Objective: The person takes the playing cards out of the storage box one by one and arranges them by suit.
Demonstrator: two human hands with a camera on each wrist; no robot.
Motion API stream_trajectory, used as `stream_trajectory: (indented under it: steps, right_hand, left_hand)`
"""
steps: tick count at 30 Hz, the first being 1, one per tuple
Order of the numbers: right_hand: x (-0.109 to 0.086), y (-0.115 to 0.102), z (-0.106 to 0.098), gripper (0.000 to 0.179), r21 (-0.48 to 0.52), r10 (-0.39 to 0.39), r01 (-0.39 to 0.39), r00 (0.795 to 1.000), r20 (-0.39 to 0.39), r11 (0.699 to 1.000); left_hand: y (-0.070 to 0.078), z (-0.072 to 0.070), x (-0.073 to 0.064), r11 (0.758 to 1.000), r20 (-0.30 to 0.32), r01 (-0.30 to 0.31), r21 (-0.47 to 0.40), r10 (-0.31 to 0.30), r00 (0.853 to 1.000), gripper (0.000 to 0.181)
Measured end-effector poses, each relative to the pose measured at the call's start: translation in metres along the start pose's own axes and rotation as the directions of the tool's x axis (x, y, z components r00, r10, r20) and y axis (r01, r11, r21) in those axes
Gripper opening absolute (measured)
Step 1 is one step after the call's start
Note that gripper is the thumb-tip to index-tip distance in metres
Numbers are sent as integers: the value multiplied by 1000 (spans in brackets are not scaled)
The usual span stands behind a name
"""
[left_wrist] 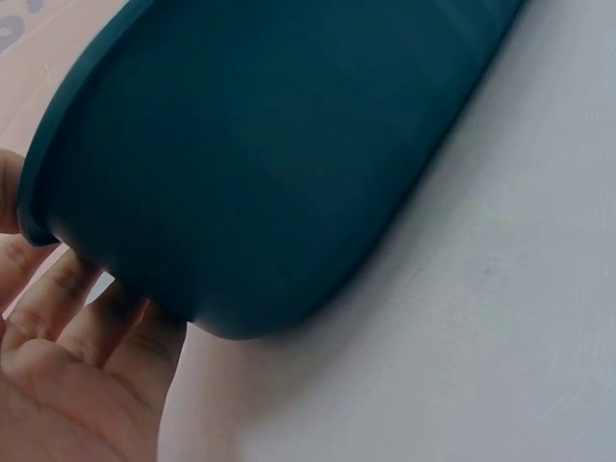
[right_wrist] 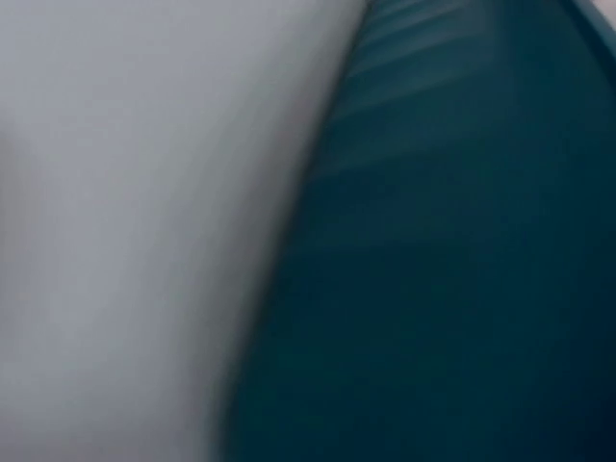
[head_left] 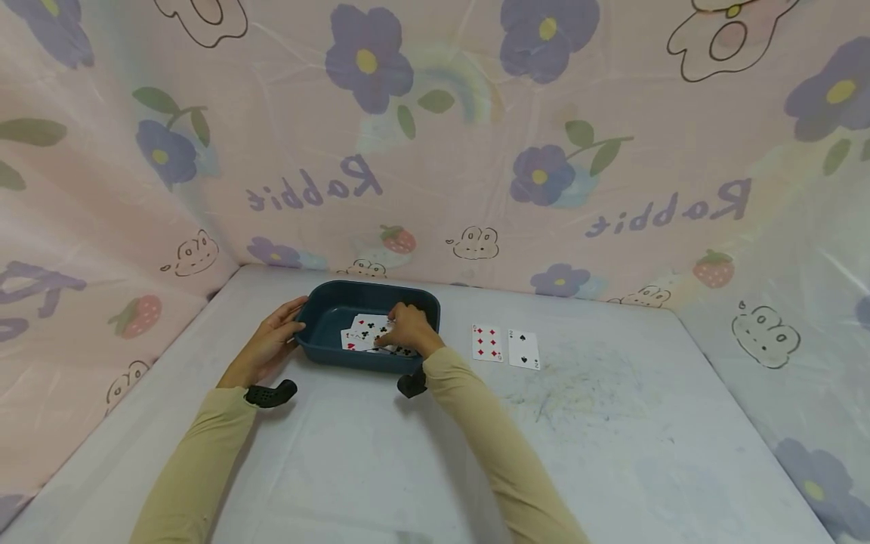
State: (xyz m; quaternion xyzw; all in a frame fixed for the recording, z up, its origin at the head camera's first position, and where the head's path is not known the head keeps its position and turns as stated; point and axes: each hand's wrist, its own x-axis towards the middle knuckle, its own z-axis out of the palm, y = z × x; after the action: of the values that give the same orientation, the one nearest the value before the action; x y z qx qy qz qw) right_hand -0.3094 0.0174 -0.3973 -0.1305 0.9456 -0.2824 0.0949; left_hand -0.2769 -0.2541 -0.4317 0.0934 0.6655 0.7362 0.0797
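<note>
A dark teal plastic basin (head_left: 360, 363) stands on the table, with a loose heap of playing cards (head_left: 367, 325) inside, clubs and a red heart showing. At its left end my left hand (head_left: 266, 344) grips the rim; the left wrist view has the thumb at the lip and the fingers (left_wrist: 72, 298) against the outer wall (left_wrist: 260, 173). My right hand (head_left: 413, 330) reaches into the right part of the basin, thumb and forefinger apart over the cards. Whether it pinches a card is hidden. Only the outer wall (right_wrist: 414, 289) and tabletop fill the right wrist view.
Right of the basin, a six of diamonds (head_left: 487, 343) and a two of spades (head_left: 523, 349) lie face up side by side. Scuff marks (head_left: 578, 389) stain the white table (head_left: 353, 453). A patterned pink curtain (head_left: 435, 181) rises behind and along both sides.
</note>
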Motion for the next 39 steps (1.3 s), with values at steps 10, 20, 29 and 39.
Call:
stream_trajectory:
  steps: [10, 20, 29, 39]
  right_hand:
    - [1, -3, 4, 53, -147, 37, -34, 999, 22, 989]
    - [3, -5, 5, 51, -198, -7, 14, 999, 38, 980]
    - [6, -4, 7, 51, -216, -42, 51, 998, 45, 975]
    - [8, -3, 9, 50, -202, -44, 50, 998, 34, 978]
  left_hand:
    - [0, 0, 0, 1000, 5, 1, -12, -1, 1000, 58]
    - [5, 2, -3, 1000, -10, 21, 18, -20, 1000, 59]
    - [5, 2, -2, 1000, -7, 22, 21, -22, 1000, 59]
    - [5, 2, -3, 999, -3, 24, 42, -24, 1000, 59]
